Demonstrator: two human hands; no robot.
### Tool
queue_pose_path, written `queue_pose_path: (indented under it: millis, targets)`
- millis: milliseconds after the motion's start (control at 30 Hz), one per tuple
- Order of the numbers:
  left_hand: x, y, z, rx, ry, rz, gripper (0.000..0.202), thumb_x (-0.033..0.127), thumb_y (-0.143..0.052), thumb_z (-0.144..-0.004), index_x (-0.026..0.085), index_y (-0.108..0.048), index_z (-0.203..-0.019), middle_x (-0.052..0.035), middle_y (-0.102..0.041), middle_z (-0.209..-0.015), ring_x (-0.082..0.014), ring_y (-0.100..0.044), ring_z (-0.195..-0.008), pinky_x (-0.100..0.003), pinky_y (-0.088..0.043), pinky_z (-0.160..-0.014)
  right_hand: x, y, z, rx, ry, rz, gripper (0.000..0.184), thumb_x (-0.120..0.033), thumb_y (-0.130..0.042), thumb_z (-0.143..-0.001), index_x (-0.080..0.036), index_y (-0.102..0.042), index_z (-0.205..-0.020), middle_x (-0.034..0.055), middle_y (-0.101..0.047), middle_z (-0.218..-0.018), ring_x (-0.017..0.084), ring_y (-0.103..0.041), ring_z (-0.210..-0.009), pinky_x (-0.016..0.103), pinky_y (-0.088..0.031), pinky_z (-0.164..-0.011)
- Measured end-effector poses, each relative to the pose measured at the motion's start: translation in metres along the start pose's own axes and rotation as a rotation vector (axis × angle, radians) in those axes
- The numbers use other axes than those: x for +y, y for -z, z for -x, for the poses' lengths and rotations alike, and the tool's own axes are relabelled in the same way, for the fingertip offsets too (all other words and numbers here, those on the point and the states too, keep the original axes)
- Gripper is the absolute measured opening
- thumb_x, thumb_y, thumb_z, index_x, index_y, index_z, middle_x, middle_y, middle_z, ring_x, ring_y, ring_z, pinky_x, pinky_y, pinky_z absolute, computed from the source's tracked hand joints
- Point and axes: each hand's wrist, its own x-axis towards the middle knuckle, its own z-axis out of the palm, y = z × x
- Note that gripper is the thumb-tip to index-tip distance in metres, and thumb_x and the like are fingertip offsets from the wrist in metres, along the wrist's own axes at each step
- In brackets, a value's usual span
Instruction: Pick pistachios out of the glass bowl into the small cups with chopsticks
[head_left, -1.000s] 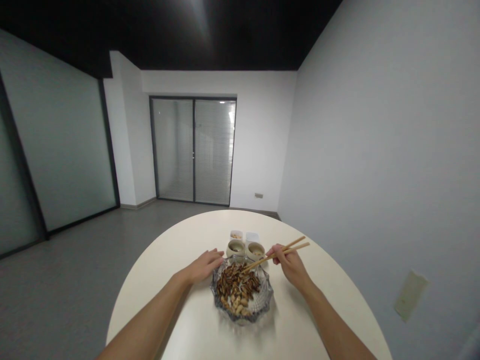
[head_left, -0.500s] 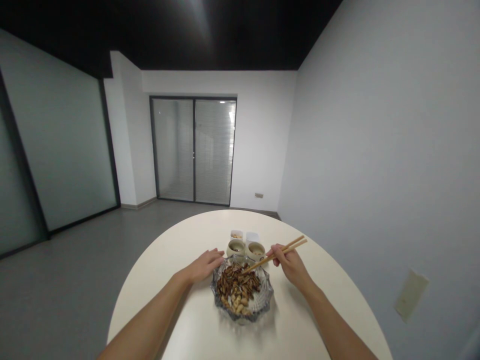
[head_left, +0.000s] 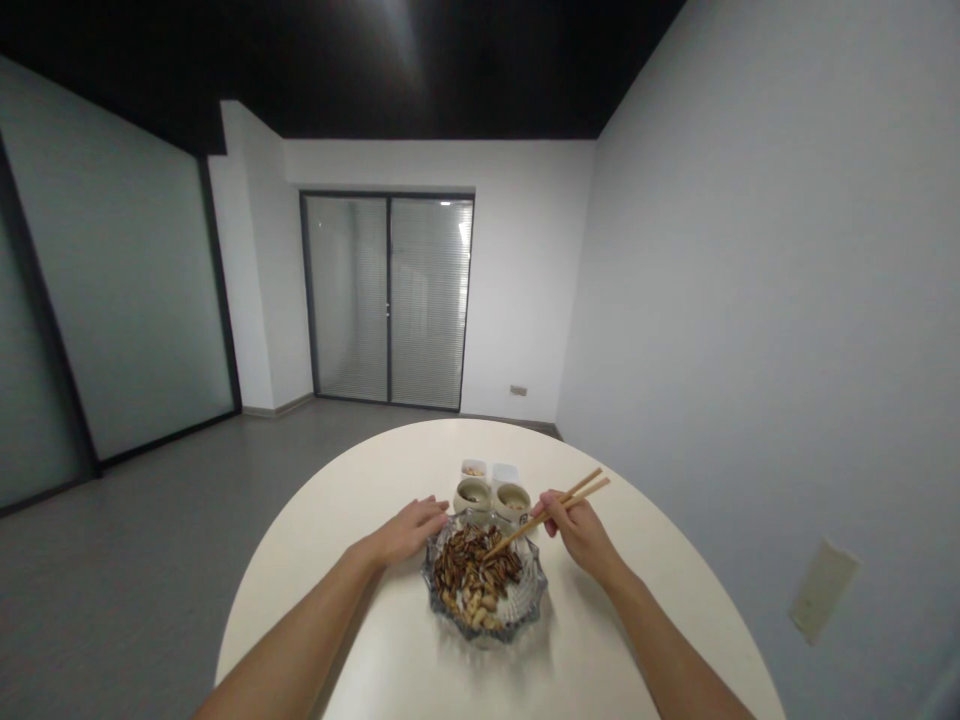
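Note:
A scalloped glass bowl (head_left: 534, 600) stands on the white table, holding dark brown seeds or nuts (head_left: 461, 560) and paler nuts (head_left: 478, 602) towards its near side. My right hand (head_left: 571, 525) grips a pair of wooden chopsticks (head_left: 538, 517), whose tips reach down among the brown pieces. Flat beside the bowl's left rim rests my left hand (head_left: 411, 530), fingers stretched out, the fingertips at or very near the glass. Just behind the bowl are two small round cups, a left cup (head_left: 463, 505) with a few dark bits inside and a right cup (head_left: 503, 508) with pale contents.
Behind the cups sit two small white dishes: the left dish (head_left: 465, 477) holds pale pieces, the right dish (head_left: 505, 473) shows a white surface. The round table (head_left: 337, 530) curves near a wall on the right. Glass doors (head_left: 388, 300) stand at the far end.
The chopsticks have tilted slightly, their upper ends shifting a little left and their tips dipping lower into the brown pieces. My left hand stays put.

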Motion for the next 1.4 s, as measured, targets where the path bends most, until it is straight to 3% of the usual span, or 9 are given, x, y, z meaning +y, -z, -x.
queue_pose_path:
  millis: [533,800,1067,1200,1400]
  targets:
    - [0.002,0.0,0.001,0.0,0.002,0.011,0.075,0.079,-0.036,-0.1,0.024,-0.071,-0.138,-0.0104,-0.052,-0.163,-0.0383,-0.033,-0.159,-0.059,-0.013,-0.133,0.004,0.004,-0.001,0.067,0.041,-0.029,0.073,-0.082,-0.049,-0.095,-0.02,-0.079,-0.074,0.0015,-0.057,-0.053,0.018,-0.055,-0.053,0.029,-0.044,-0.053]
    - [-0.002,-0.001,0.0,0.002,0.002,-0.014,0.08,0.08,-0.033,-0.1,0.022,-0.069,-0.14,-0.0113,-0.051,-0.163,-0.0386,-0.034,-0.159,-0.059,-0.014,-0.133,0.013,0.005,-0.004,0.335,0.102,-0.057,0.07,-0.082,-0.05,-0.095,-0.021,-0.08,-0.077,0.0029,-0.061,-0.057,0.02,-0.059,-0.058,0.03,-0.049,-0.056]
    - [0.0,0.0,0.0,-0.006,-0.008,-0.018,0.08,0.08,-0.031,-0.1,0.023,-0.071,-0.139,-0.0113,-0.051,-0.164,-0.0399,-0.034,-0.158,-0.061,-0.013,-0.132,0.03,-0.002,-0.007,0.513,0.035,0.001,0.072,-0.084,-0.05,-0.092,-0.019,-0.08,-0.081,0.0041,-0.065,-0.061,0.022,-0.062,-0.062,0.033,-0.052,-0.06]
    - [0.003,0.0,0.002,0.004,-0.005,-0.003,0.076,0.079,-0.033,-0.1,0.025,-0.073,-0.136,-0.0101,-0.052,-0.163,-0.0395,-0.034,-0.158,-0.06,-0.014,-0.133,0.04,-0.006,-0.01,0.532,0.02,0.003,0.071,-0.082,-0.05,-0.093,-0.019,-0.08,-0.086,0.0042,-0.067,-0.065,0.023,-0.064,-0.066,0.034,-0.053,-0.065]
    - [0.0,-0.001,0.001,0.013,0.005,0.003,0.074,0.078,-0.036,-0.1,0.025,-0.072,-0.138,-0.0098,-0.054,-0.162,-0.0396,-0.034,-0.158,-0.06,-0.014,-0.133,0.057,-0.012,-0.012,0.459,-0.014,0.015,0.068,-0.08,-0.052,-0.094,-0.02,-0.081,-0.087,0.0042,-0.068,-0.068,0.023,-0.066,-0.069,0.034,-0.052,-0.067]
